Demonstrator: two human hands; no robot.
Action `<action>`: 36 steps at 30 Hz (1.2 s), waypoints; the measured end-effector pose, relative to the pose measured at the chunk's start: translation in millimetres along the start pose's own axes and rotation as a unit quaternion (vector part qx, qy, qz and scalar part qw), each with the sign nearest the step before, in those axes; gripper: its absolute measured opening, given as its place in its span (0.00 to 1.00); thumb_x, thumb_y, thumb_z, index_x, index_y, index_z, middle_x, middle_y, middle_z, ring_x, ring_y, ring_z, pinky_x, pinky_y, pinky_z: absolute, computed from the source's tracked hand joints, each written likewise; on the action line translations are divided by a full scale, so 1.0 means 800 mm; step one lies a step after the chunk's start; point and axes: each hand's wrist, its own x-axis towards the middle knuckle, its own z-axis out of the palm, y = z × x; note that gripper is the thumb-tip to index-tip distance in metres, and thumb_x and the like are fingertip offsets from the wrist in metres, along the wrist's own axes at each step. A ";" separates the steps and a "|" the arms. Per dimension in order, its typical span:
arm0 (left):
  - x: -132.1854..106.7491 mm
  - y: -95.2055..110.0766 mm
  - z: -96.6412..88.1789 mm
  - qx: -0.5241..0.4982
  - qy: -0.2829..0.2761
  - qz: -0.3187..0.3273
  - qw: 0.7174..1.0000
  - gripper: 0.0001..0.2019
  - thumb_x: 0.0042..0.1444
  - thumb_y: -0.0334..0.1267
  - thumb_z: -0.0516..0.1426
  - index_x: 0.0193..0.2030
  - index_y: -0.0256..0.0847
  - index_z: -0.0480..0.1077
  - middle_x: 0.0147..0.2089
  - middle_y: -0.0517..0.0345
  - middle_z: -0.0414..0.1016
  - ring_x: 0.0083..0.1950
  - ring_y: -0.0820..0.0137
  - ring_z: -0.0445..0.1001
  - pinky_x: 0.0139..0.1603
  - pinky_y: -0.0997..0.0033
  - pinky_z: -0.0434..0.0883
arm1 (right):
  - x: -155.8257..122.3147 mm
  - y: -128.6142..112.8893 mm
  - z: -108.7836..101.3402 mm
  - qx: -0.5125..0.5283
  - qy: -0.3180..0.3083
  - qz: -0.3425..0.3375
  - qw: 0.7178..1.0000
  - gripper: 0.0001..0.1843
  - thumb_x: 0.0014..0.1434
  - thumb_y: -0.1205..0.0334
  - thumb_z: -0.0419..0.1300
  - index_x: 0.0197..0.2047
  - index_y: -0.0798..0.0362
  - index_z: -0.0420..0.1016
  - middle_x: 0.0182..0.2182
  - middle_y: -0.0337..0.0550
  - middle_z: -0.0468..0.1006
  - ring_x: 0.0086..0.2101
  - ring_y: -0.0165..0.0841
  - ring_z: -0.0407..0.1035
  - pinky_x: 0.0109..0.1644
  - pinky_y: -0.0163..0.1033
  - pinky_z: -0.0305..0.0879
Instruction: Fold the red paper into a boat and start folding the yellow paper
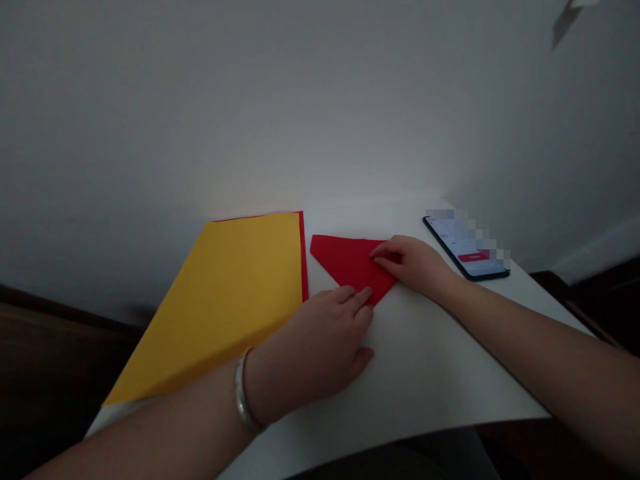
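A red folded paper (345, 257) lies on the white table (415, 360), with a straight far edge and a point toward me. My left hand (325, 340), with a silver bracelet (243, 390) at the wrist, rests its fingertips on the paper's near left side. Its thumb is held apart and touches no paper. My right hand (413, 263) is at the paper's right part, thumb and forefinger brought together in a pinch on it. The right corner of the paper is hidden beneath that hand.
Left of the red paper lie large yellow sheets (240, 280), with a red sheet (303, 247) showing along their far and right edges. A phone (467, 250) with a lit screen lies at the right. A pale wall (320, 100) stands behind the table.
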 end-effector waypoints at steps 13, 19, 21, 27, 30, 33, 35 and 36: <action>0.003 -0.005 0.000 -0.002 0.009 0.012 1.000 0.25 0.60 0.43 0.53 0.61 0.31 0.64 0.61 0.43 0.68 0.56 0.56 0.69 0.58 0.56 0.67 | -0.003 -0.009 -0.003 -0.028 -0.002 0.012 1.000 0.12 0.59 0.61 0.57 0.42 0.43 0.81 0.39 0.40 0.78 0.39 0.35 0.73 0.45 0.40 0.67; 0.007 -0.010 -0.002 -0.002 -0.001 0.029 1.000 0.25 0.62 0.44 0.52 0.62 0.31 0.63 0.60 0.45 0.69 0.56 0.56 0.69 0.57 0.55 0.68 | -0.004 -0.011 -0.005 -0.039 -0.004 0.014 0.999 0.13 0.60 0.61 0.56 0.42 0.43 0.81 0.40 0.40 0.78 0.39 0.35 0.73 0.44 0.40 0.67; 0.007 -0.012 -0.001 -0.001 0.001 0.032 0.999 0.24 0.62 0.44 0.52 0.61 0.32 0.64 0.61 0.45 0.69 0.58 0.56 0.68 0.58 0.55 0.67 | -0.004 -0.011 -0.006 -0.043 -0.006 0.016 0.999 0.13 0.59 0.61 0.56 0.42 0.43 0.81 0.40 0.40 0.78 0.40 0.36 0.73 0.44 0.40 0.66; 0.005 -0.021 0.007 -0.001 0.005 0.023 1.000 0.22 0.60 0.48 0.54 0.57 0.37 0.68 0.67 0.40 0.60 0.66 0.51 0.61 0.64 0.51 0.61 | -0.004 -0.012 -0.006 -0.049 -0.004 0.011 0.999 0.13 0.60 0.59 0.55 0.43 0.43 0.81 0.39 0.40 0.78 0.38 0.36 0.72 0.42 0.40 0.66; 0.005 -0.025 0.009 0.003 0.006 0.025 1.000 0.22 0.60 0.49 0.54 0.57 0.39 0.68 0.66 0.40 0.61 0.66 0.50 0.61 0.64 0.49 0.61 | -0.004 -0.011 -0.005 -0.047 -0.002 0.010 0.999 0.13 0.60 0.59 0.56 0.43 0.43 0.81 0.39 0.41 0.78 0.39 0.35 0.72 0.43 0.40 0.66; 0.006 -0.027 0.009 0.002 0.012 0.029 1.000 0.24 0.61 0.50 0.53 0.59 0.39 0.66 0.66 0.41 0.61 0.65 0.51 0.62 0.64 0.48 0.61 | -0.005 -0.011 -0.004 -0.044 0.001 0.005 0.999 0.13 0.59 0.59 0.56 0.42 0.43 0.81 0.39 0.41 0.77 0.38 0.35 0.72 0.43 0.40 0.66; 0.005 -0.028 0.010 0.000 0.015 0.030 0.999 0.25 0.60 0.51 0.53 0.60 0.38 0.65 0.66 0.41 0.61 0.65 0.52 0.62 0.63 0.49 0.61 | -0.006 -0.011 -0.005 -0.049 0.006 0.003 0.999 0.12 0.58 0.57 0.58 0.42 0.44 0.81 0.38 0.41 0.76 0.37 0.35 0.71 0.41 0.40 0.66; 0.005 -0.028 0.010 0.000 0.015 0.031 0.999 0.25 0.60 0.51 0.53 0.60 0.38 0.65 0.66 0.41 0.61 0.65 0.52 0.62 0.63 0.49 0.61 | -0.007 -0.012 -0.005 -0.053 0.007 0.001 0.999 0.12 0.58 0.56 0.58 0.42 0.44 0.81 0.37 0.42 0.76 0.36 0.35 0.71 0.40 0.40 0.65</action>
